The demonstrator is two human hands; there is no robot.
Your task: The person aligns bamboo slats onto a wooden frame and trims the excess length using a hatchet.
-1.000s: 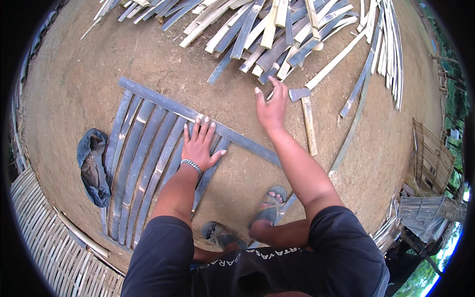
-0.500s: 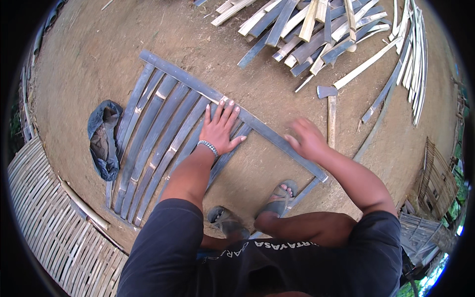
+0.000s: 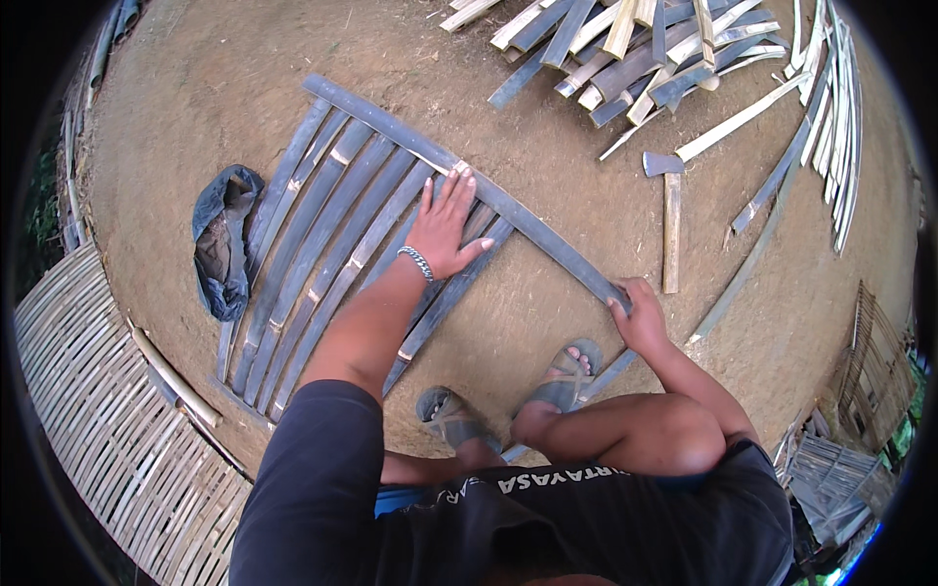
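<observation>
A frame of dark bamboo strips lies on the ground in front of me, with a long bamboo rail (image 3: pixel 557 246) along its far side and several bamboo slats (image 3: pixel 305 234) running from it toward me. My left hand (image 3: pixel 446 227) is open, its fingers spread flat over the slats, fingertips reaching the rail. Around the right end of that same rail, my right hand (image 3: pixel 640 314) is closed, thumb on the near side. An axe (image 3: pixel 672 232) with a wooden handle rests just beyond my right hand.
A pile of split bamboo pieces (image 3: pixel 625 59) lies at the far right, beside long pale strips (image 3: pixel 831 146). Left of the frame sits a crumpled dark bag (image 3: pixel 222 244). Slatted bamboo panelling (image 3: pixel 107 410) spans the lower left. My sandalled feet stand near the frame.
My right hand has come down from above the ground onto the rail's right end and closed on it. My left hand stays on the slats. The view has shifted slightly.
</observation>
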